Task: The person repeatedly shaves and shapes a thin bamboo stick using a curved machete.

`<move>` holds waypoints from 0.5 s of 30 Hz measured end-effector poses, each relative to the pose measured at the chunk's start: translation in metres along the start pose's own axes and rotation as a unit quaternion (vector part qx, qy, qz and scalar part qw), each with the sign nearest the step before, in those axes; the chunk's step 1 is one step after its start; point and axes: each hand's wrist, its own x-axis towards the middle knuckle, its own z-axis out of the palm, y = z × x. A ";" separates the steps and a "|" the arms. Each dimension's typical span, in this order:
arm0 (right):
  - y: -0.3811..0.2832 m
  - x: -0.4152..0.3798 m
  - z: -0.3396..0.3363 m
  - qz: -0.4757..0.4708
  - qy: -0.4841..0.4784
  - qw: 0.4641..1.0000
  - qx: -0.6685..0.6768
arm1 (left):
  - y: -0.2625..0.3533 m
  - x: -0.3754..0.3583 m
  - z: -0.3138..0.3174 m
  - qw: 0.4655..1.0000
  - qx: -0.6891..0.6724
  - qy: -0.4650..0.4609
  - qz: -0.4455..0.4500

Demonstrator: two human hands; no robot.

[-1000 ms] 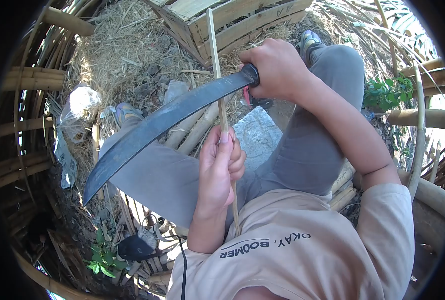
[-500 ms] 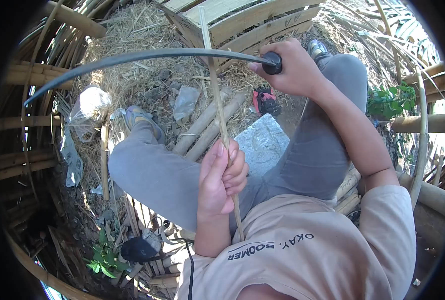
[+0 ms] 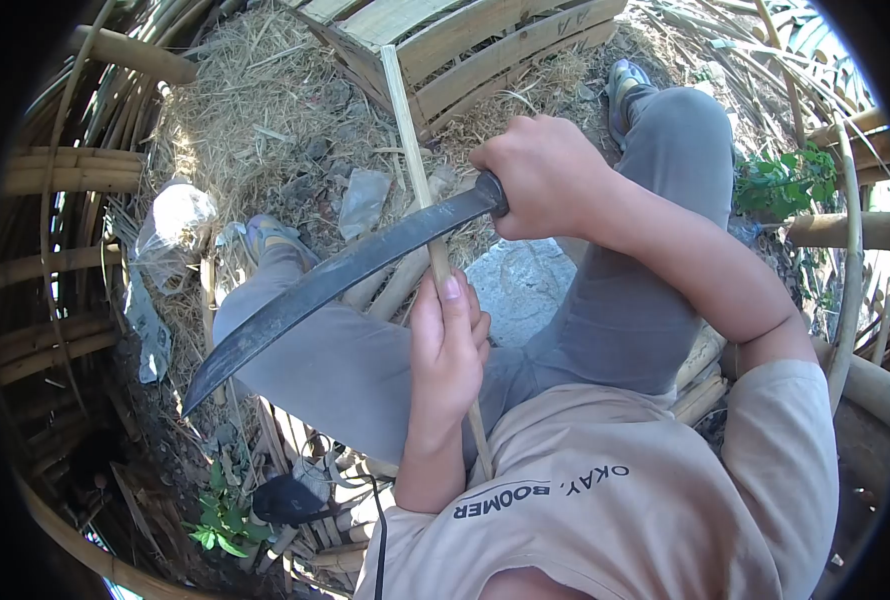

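A long curved blade (image 3: 335, 280) with a dark handle extends from my right hand (image 3: 548, 178), whose fingers are wrapped round the handle. The blade points down to the left and lies across a thin bamboo strip (image 3: 411, 135), just above my left hand (image 3: 450, 335). My left hand is closed round the strip, thumb pointing up along it. The strip's lower end reaches my shirt (image 3: 605, 500); its upper end stands in front of the wooden crate. Whether the blade's edge bites into the strip cannot be made out.
A slatted wooden crate (image 3: 505, 55) stands beyond my feet. Between my legs are a pale stone block (image 3: 521, 290) and clear plastic (image 3: 364, 203). A plastic bag (image 3: 177, 225) lies at left, a black item (image 3: 287, 500) at lower left. Bamboo poles (image 3: 855, 232) line the right.
My right hand has come down and nearer, bringing the blade lower along the strip toward my left hand, its flat side now more visible. My left hand has turned slightly and still grips the strip.
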 end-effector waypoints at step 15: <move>0.064 0.009 -0.025 0.108 0.155 0.980 -0.055 | -0.010 -0.009 0.012 0.996 0.062 -0.025 0.058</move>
